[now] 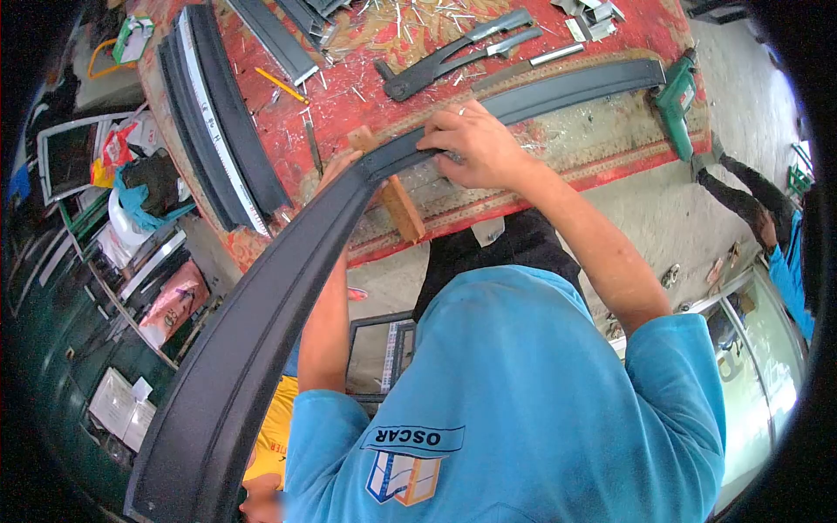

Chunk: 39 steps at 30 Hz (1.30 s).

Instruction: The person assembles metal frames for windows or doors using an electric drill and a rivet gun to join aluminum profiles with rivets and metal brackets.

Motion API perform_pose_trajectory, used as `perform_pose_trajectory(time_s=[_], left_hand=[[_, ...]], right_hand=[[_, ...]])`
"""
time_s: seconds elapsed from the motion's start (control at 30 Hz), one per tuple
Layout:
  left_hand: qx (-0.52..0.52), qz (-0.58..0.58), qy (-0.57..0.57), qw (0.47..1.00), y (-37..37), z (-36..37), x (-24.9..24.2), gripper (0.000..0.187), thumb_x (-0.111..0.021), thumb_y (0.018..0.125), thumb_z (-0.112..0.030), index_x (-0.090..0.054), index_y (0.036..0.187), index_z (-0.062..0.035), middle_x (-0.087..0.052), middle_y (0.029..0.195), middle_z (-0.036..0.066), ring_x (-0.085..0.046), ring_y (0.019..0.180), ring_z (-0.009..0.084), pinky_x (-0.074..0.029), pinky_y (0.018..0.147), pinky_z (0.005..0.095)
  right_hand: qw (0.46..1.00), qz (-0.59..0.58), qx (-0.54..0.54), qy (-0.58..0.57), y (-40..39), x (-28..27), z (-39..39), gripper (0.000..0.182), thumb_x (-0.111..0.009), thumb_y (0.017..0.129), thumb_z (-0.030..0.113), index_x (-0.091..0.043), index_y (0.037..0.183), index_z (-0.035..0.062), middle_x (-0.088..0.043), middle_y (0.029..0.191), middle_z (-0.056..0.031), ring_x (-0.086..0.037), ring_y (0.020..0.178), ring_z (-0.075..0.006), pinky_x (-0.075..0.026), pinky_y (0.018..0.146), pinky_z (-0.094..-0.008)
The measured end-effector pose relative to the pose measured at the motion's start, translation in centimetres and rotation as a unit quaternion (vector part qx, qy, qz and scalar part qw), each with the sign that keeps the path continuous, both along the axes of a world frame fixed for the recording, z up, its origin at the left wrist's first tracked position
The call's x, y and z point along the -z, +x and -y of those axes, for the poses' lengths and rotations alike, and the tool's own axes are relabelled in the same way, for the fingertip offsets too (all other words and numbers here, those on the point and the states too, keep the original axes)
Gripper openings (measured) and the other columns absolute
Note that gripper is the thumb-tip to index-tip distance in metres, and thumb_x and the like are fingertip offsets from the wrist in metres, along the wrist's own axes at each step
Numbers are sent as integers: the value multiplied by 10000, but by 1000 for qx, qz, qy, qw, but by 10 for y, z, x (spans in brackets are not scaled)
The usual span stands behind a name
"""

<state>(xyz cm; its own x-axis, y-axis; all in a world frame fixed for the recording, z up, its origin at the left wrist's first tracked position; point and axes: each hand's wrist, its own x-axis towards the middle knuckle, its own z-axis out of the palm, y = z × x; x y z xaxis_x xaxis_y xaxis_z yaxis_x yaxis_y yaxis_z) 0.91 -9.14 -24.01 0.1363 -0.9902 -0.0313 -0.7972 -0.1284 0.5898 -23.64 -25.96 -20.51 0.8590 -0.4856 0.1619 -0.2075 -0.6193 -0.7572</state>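
Note:
A long dark strip [261, 296] with raised ridges runs from the lower left up to the table and on to the upper right. My right hand [471, 144] grips its edge with bent fingers, a ring on one. At the strip's far edge, my left hand [340, 166] holds on, partly hidden behind it. Below the strip between my hands is a wooden block [401, 209]. Beyond my right hand lies a long-handled hand tool [453, 57]. A green drill [676, 105] sits by the strip's right end.
The red patterned table [349, 105] carries more dark strips [248, 113], a yellow pencil [282, 85], metal pieces [593, 17] and scattered slivers. A person in yellow [277, 423] is at lower left, beneath the strip; another in blue [789, 279] is at far right.

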Motion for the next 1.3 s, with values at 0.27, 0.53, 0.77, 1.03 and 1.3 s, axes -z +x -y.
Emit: perform_pose_trajectory(time_s=[0.27, 0.53, 0.77, 1.03, 1.3], left_hand=[[13, -74, 5, 997, 0, 6, -10, 552, -847, 704, -258, -595, 1151, -54, -634, 1118, 111, -596, 1062, 294, -466, 947, 413], [-43, -189, 13, 981, 11, -4, 12, 591, -854, 672, -184, -571, 1180, -77, -620, 1160, 75, -583, 1088, 231, -443, 967, 380], [-65, -255, 20, 964, 20, -26, 54, 676, -848, 714, -194, -495, 1279, -76, -586, 1233, 85, -547, 1144, 246, -424, 995, 396], [12, -194, -22, 981, 6, -17, 0, 545, -817, 764, -200, -551, 1192, 8, -619, 1157, 135, -570, 1066, 268, -409, 984, 409], [-19, -38, -29, 999, -21, -6, -87, 765, -826, 704, -98, -460, 1364, 29, -519, 1333, 172, -494, 1202, 281, -363, 1062, 375]], right_hand=[[999, -24, -18, -35, 32, -18, -22, 456, -700, 750, 190, -600, 1189, 113, -572, 1152, -99, -543, 1092, -289, -400, 918, -417], [997, -11, -30, -69, 71, -5, -42, 686, -753, 743, 274, -449, 1344, 143, -504, 1338, -123, -540, 1166, -292, -384, 950, -435], [992, -89, -64, -55, 78, -4, -38, 644, -774, 707, 285, -524, 1285, 152, -511, 1323, -89, -536, 1174, -291, -416, 920, -464], [990, -19, -7, -137, 89, 3, -45, 301, -612, 752, 169, -666, 1038, 93, -599, 1086, -69, -571, 1085, -281, -490, 866, -427], [982, -88, -27, -166, 91, 3, -46, 508, -809, 577, 342, -645, 1009, 132, -571, 1060, -44, -528, 1093, -260, -467, 851, -438]])
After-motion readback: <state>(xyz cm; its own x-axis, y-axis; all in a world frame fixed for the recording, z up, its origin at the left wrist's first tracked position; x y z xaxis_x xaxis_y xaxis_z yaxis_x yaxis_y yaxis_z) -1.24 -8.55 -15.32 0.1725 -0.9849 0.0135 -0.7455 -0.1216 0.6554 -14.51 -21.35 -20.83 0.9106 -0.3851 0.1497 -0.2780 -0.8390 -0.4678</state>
